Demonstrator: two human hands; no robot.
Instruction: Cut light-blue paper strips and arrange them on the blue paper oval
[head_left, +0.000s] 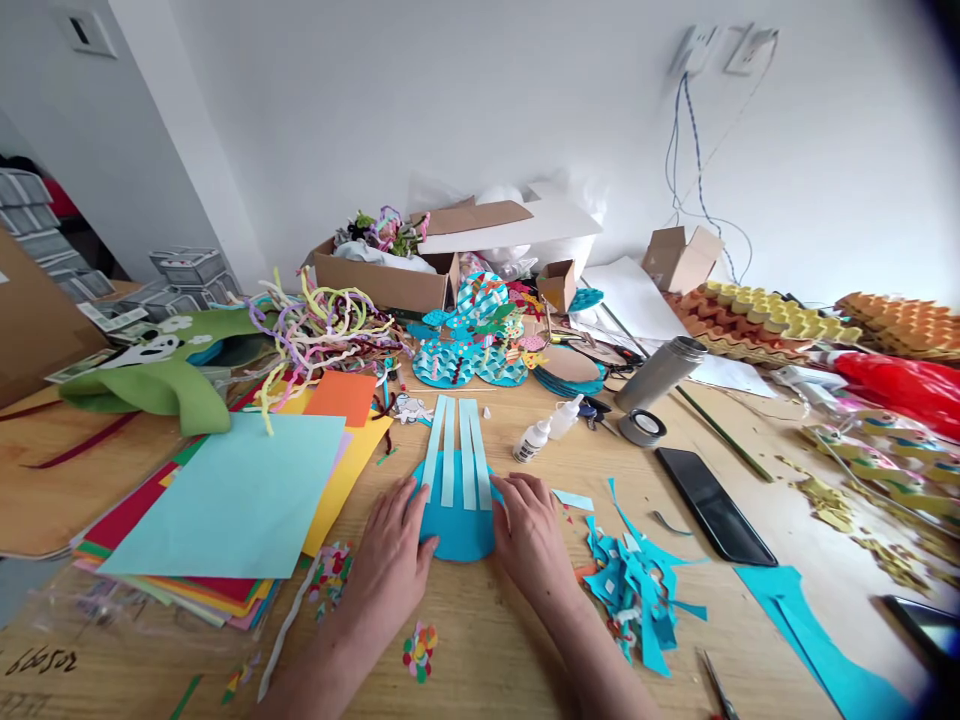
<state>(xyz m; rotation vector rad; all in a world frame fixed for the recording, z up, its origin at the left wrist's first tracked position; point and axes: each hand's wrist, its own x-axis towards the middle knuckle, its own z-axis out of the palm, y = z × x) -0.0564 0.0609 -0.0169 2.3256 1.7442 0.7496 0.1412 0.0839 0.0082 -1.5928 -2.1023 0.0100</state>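
Observation:
A round blue paper disc [454,535] lies on the wooden table between my hands. Several pale blue paper strips [448,450] stand side by side on it, their far ends reaching past its edge onto the table. My left hand [394,535] grips the disc's left edge, fingertips beside the leftmost strip and thumb lower down. On the opposite edge, my right hand [531,525] has curled fingers holding the disc near the rightmost strip. Beyond the right hand are a small white glue bottle [531,442] and a second white squeeze bottle [565,417].
Left lies a stack of coloured paper topped by a light blue sheet [232,500]. Blue paper scraps [645,590], scissors [718,685] and a black phone [712,505] are at right. A grey metal bottle [660,372] leans behind. Confetti dots [420,650] lie in front.

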